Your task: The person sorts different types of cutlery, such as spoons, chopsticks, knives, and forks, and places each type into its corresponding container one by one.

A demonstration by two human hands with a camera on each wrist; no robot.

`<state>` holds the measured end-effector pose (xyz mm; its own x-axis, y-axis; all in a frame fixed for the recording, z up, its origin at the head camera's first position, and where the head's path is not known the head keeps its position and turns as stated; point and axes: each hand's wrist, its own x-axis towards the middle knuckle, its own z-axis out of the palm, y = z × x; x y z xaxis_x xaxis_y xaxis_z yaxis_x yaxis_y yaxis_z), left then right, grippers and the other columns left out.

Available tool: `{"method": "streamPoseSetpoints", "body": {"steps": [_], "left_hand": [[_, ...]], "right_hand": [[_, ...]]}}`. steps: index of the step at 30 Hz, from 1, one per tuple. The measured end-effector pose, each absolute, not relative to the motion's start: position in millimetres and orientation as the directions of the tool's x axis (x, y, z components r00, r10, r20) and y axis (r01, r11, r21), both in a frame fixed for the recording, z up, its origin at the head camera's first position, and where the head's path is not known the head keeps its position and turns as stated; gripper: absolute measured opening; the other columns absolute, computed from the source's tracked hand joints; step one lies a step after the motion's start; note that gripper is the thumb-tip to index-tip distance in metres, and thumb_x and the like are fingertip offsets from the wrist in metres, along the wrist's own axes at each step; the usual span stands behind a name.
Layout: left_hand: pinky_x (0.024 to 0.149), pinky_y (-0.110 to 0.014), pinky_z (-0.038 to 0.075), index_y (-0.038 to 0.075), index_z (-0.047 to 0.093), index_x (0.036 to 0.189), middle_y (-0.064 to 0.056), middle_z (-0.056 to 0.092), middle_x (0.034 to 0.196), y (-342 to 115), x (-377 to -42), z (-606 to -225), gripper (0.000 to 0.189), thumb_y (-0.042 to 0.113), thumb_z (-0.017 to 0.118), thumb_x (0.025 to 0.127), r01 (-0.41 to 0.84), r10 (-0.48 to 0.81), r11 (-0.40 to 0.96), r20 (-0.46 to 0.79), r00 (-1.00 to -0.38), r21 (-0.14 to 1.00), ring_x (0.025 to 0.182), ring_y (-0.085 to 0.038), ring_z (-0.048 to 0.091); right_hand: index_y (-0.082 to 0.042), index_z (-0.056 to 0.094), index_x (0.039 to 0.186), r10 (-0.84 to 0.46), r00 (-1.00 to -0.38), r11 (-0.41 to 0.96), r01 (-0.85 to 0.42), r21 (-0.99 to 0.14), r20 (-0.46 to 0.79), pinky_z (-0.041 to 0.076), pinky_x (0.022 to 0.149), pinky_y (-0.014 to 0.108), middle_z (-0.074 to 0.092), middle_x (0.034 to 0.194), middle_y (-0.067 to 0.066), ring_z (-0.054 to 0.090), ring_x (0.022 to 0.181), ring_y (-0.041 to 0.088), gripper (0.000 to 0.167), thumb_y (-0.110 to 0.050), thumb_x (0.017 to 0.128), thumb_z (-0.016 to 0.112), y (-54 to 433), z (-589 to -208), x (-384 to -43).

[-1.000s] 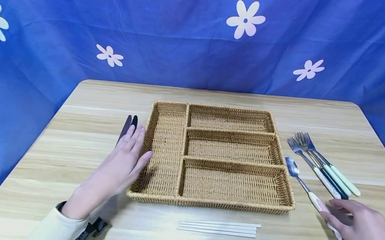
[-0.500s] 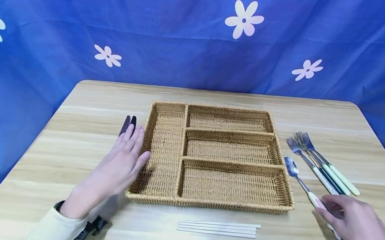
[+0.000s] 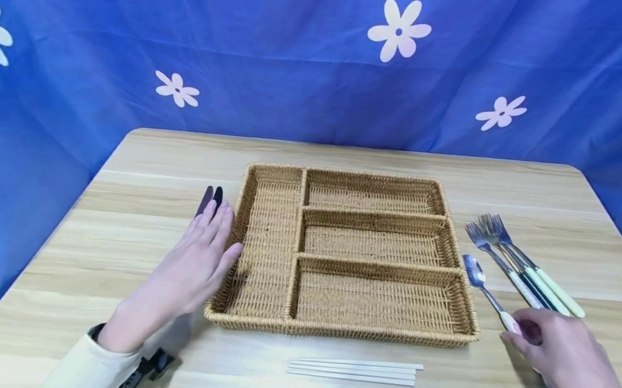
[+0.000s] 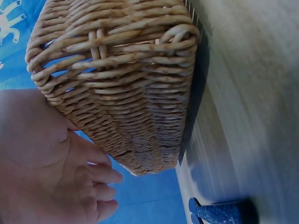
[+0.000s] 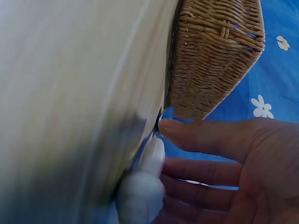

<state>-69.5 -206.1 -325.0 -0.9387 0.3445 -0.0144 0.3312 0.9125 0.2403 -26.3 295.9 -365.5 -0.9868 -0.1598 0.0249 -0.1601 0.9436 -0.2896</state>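
Note:
My right hand (image 3: 565,354) pinches the pale handle of a spoon (image 3: 475,272) between thumb and fingers. The spoon's metal bowl points away, beside the basket's right wall, and much of the handle is covered by the hand. In the right wrist view the thumb lies over the spoon handle (image 5: 140,193), with the other fingers on its far side. My left hand (image 3: 188,269), fingers straight, is at the left rim of a woven basket (image 3: 381,336) with four-sided compartments. The left wrist view has the palm (image 4: 51,168) beside the wicker wall (image 4: 117,88).
Several forks (image 3: 544,284) lie fanned right of the basket, just beyond the spoon. Dark knives (image 3: 205,200) lie left of it, partly hidden by the left hand. Several thin white sticks (image 3: 353,372) lie in front. A blue flowered cloth (image 3: 281,54) hangs behind the table.
My right hand has moved slightly left and farther up along the spoon handle, its fingers closing round it. The left hand stays at the basket rim.

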Motion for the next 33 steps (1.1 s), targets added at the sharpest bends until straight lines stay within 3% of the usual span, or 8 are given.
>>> {"method": "streamPoseSetpoints", "body": {"steps": [11,18,26,33], "left_hand": [[0.119,-0.051,0.001,-0.012,0.003,0.149,-0.025,-0.003,0.157,-205.4,-69.5,-324.3,0.066,0.036,0.021,0.107,0.3,0.32,0.919,-0.041,-0.946,0.258,0.145,-0.034,-0.012],[0.118,-0.048,-0.003,-0.012,0.003,0.149,-0.024,-0.004,0.157,-204.2,-70.4,-323.5,0.065,0.035,0.022,0.107,0.295,0.319,0.916,-0.05,-0.946,0.273,0.145,-0.035,-0.012],[0.118,-0.049,-0.002,-0.012,0.004,0.149,-0.025,-0.003,0.156,-204.2,-71.0,-323.7,0.061,0.028,0.025,0.107,0.295,0.324,0.914,-0.064,-0.944,0.278,0.145,-0.035,-0.012],[0.118,-0.05,-0.002,-0.012,0.005,0.148,-0.026,-0.002,0.156,-203.3,-71.4,-323.3,0.061,0.027,0.026,0.107,0.29,0.32,0.915,-0.067,-0.945,0.281,0.145,-0.036,-0.011]], "right_hand": [[-0.011,0.067,0.08,-0.133,-0.991,0.949,-0.135,-0.285,0.027,0.032,0.046,0.028,0.051,0.063,-0.009,0.042,0.057,0.012,0.008,-0.01,0.076,0.075,294.3,-366.8,-28.4],[-0.011,0.067,0.08,-0.113,-0.993,0.953,-0.117,-0.279,0.031,0.032,0.045,0.029,0.052,0.063,-0.008,0.043,0.056,0.013,0.007,-0.01,0.076,0.073,292.8,-365.8,-29.8],[-0.016,0.054,0.068,-0.131,-0.99,0.955,-0.139,-0.262,0.046,0.024,0.046,0.027,0.038,0.056,-0.006,0.035,0.053,0.013,0.018,-0.005,0.073,0.067,290.6,-367.1,-31.5],[-0.012,0.056,0.071,-0.129,-0.991,0.954,-0.137,-0.268,0.047,0.025,0.045,0.027,0.039,0.057,-0.005,0.035,0.052,0.013,0.014,-0.005,0.077,0.067,292.9,-366.2,-31.4]]}}
